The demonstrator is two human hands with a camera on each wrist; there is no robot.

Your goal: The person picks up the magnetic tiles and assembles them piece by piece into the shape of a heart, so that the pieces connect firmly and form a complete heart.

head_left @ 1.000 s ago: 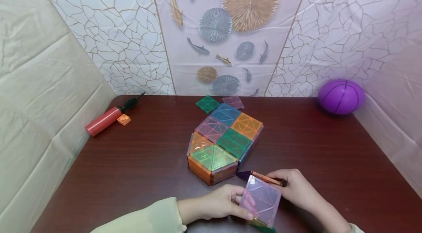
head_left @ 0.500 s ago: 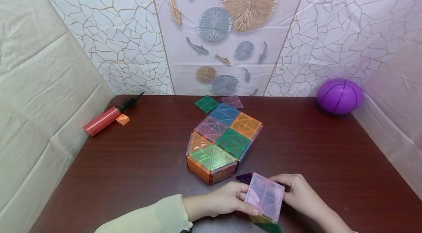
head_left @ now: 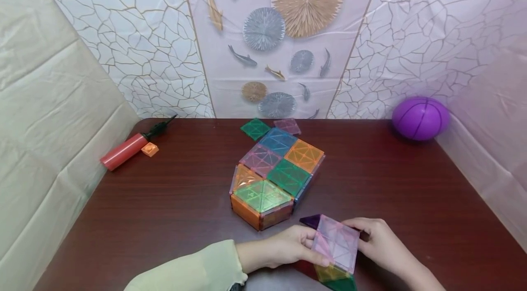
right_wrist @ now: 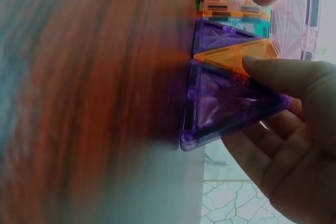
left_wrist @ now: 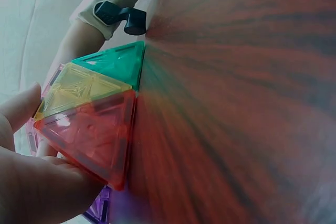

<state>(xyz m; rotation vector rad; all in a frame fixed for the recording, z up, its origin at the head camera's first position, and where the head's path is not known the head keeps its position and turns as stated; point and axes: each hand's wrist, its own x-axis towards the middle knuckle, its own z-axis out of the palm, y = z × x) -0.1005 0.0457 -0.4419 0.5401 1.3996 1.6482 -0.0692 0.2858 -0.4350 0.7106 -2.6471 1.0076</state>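
My left hand (head_left: 288, 247) pinches a small build of translucent magnetic tiles near the table's front edge. A pink square tile (head_left: 339, 245) forms its top. Yellow (left_wrist: 79, 87), red (left_wrist: 94, 135) and green (left_wrist: 118, 61) triangle tiles make the side seen in the left wrist view. Across from it, my right hand (head_left: 383, 245) grips the far side, its thumb on an orange triangle tile (right_wrist: 226, 55) between purple triangle tiles (right_wrist: 231, 103). In the head view, the pink square and the fingers hide much of that side.
A larger low tile structure (head_left: 288, 176) stands mid-table, just beyond the hands. Behind it lie loose green (head_left: 255, 129) and pink (head_left: 288, 126) square tiles. A red hand pump (head_left: 123, 151) and small orange piece (head_left: 150, 149) lie left; a purple ball (head_left: 420, 118) sits back right.
The pink square and left hand have shifted right, closer to the right hand. The orange edge piece seen by the right hand a second ago is now hidden in the head view.
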